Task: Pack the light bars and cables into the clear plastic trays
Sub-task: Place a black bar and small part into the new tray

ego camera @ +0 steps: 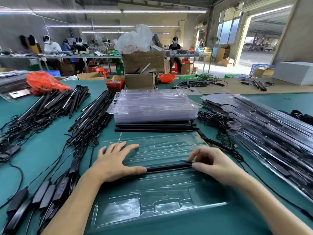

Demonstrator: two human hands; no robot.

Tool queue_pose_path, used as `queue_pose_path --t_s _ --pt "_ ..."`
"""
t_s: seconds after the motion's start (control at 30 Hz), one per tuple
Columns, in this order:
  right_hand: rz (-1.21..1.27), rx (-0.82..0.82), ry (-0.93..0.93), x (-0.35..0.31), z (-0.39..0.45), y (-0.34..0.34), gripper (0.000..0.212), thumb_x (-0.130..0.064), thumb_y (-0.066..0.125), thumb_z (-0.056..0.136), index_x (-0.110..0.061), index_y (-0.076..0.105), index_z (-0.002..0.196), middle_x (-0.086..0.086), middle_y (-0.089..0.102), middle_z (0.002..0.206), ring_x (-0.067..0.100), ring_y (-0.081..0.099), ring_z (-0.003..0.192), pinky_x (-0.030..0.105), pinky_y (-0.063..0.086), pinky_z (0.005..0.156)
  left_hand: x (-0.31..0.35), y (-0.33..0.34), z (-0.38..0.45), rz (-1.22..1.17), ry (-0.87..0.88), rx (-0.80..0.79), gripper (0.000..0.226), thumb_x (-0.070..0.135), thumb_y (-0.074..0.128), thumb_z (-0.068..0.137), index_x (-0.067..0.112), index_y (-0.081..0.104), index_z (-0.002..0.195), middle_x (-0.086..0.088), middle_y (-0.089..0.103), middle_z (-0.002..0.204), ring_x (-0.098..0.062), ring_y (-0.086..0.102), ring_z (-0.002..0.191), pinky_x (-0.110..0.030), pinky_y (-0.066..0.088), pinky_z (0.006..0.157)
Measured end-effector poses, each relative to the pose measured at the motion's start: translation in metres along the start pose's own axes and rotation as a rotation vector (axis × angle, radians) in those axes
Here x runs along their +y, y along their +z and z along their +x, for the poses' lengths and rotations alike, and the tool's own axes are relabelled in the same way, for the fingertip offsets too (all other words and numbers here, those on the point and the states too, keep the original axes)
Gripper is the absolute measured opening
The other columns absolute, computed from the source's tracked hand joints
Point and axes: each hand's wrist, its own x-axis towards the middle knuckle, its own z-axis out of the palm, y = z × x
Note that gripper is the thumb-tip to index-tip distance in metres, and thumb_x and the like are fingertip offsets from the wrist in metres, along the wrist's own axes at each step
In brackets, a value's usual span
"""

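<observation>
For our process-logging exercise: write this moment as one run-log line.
stage: seating light bar in clear tray | left hand: flat, pressing bar's end | right hand: fingers pinching other end | tray stack: behind

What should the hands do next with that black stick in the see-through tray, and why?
Probably press the light bar down into its groove. It lies across the clear tray, the left hand flat at one end and the right hand pinching the other, so seating it looks unfinished.

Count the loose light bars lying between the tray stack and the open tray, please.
3, lying side by side on the green table: the far bar nearest the tray stack, a middle bar, and the near bar beside the open tray. More may be hidden beneath the stack.
</observation>
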Motion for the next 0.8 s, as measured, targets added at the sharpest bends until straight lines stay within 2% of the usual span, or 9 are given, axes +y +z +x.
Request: queue_pose_path --t_s 0.07,0.13,0.23,0.33,0.5,0.6,0.67,0.73,0.8 --pt "-0.073 -0.031 -0.049 -0.001 -0.004 0.003 0.016 -0.009 0.077 0.085 -0.024 0.073 0.089 -0.003 0.069 0.075 0.005 0.058 0.066 0.019 0.046 0.064 0.000 0.000 0.000 -0.016 -0.001 -0.002 0.112 0.110 0.024 0.045 0.063 0.016 0.146 0.011 0.010 0.166 -0.009 0.000 0.152 -0.047 -0.006 0.122" --pt "-0.144 -0.060 -0.089 -0.004 -0.007 0.003 0.017 -0.013 0.079 0.081 -0.028 0.073 0.087 -0.011 0.072 0.085 0.007 0.064 0.078 0.017 0.048 0.072 -0.001 0.000 0.000 -0.031 0.002 -0.004 0.111 0.110 0.025 0.046 0.063 0.017 0.146 0.011 0.010 0.166 -0.009 0.000 0.152 -0.047 -0.006 0.122" --pt "-0.213 -0.105 -0.113 -0.007 -0.008 0.005 0.017 -0.019 0.080 0.080 -0.034 0.074 0.085 -0.021 0.070 0.088 0.003 0.064 0.088 0.012 0.045 0.077 -0.002 -0.001 0.001 -0.031 0.004 -0.005 0.110 0.109 0.026 0.045 0.063 0.017 0.145 0.011 0.010 0.166 -0.008 0.000 0.152 -0.047 -0.006 0.122" --pt "-0.230 -0.111 -0.110 -0.009 -0.008 0.008 0.012 -0.028 0.083 0.081 -0.036 0.078 0.087 -0.022 0.065 0.091 0.001 0.061 0.093 0.017 0.046 0.083 -0.002 -0.001 0.001 -0.026 0.003 -0.003 0.110 0.109 0.026 0.046 0.063 0.017 0.146 0.011 0.010 0.166 -0.009 0.000 0.152 -0.048 -0.005 0.122" --pt "-0.217 -0.167 -0.093 -0.016 -0.005 0.010 0.009 -0.042 0.081 0.081 -0.040 0.078 0.088 -0.019 0.065 0.094 0.003 0.062 0.080 0.019 0.049 0.073 -0.002 -0.001 0.001 -0.033 0.002 -0.002 0.109 0.109 0.027 0.046 0.063 0.017 0.146 0.012 0.010 0.166 -0.009 0.000 0.152 -0.048 -0.006 0.122" --pt "-0.268 -0.183 -0.100 -0.016 -0.001 0.010 0.008 -0.041 0.079 0.083 -0.039 0.077 0.090 -0.018 0.066 0.092 0.005 0.064 0.082 0.024 0.052 0.076 -0.001 -0.001 0.002 -0.034 0.000 0.000 0.110 0.109 0.027 0.046 0.064 0.017 0.145 0.012 0.010 0.166 -0.009 0.000 0.152 -0.047 -0.006 0.122" --pt "-0.255 -0.175 -0.092 -0.018 0.002 0.008 0.010 -0.040 0.078 0.084 -0.034 0.077 0.091 -0.014 0.070 0.087 0.007 0.065 0.078 0.025 0.053 0.072 -0.001 -0.001 0.001 -0.033 -0.002 -0.002 0.111 0.110 0.026 0.045 0.063 0.017 0.145 0.011 0.010 0.166 -0.010 0.000 0.152 -0.047 -0.006 0.122" --pt "-0.211 -0.113 -0.073 -0.019 0.008 0.003 0.008 -0.037 0.074 0.087 -0.030 0.077 0.089 -0.012 0.073 0.082 0.005 0.066 0.074 0.018 0.050 0.066 0.000 -0.001 0.001 -0.031 -0.002 -0.006 0.111 0.110 0.025 0.044 0.064 0.016 0.145 0.011 0.009 0.166 -0.010 0.000 0.152 -0.047 -0.006 0.122" --pt "-0.200 0.019 -0.039 -0.017 0.018 -0.005 0.010 -0.036 0.070 0.089 -0.028 0.075 0.085 -0.015 0.072 0.078 0.001 0.065 0.071 0.014 0.047 0.065 0.000 -0.001 0.001 -0.030 -0.002 -0.006 0.112 0.110 0.024 0.044 0.064 0.016 0.145 0.011 0.009 0.166 -0.010 0.000 0.152 -0.047 -0.006 0.122"
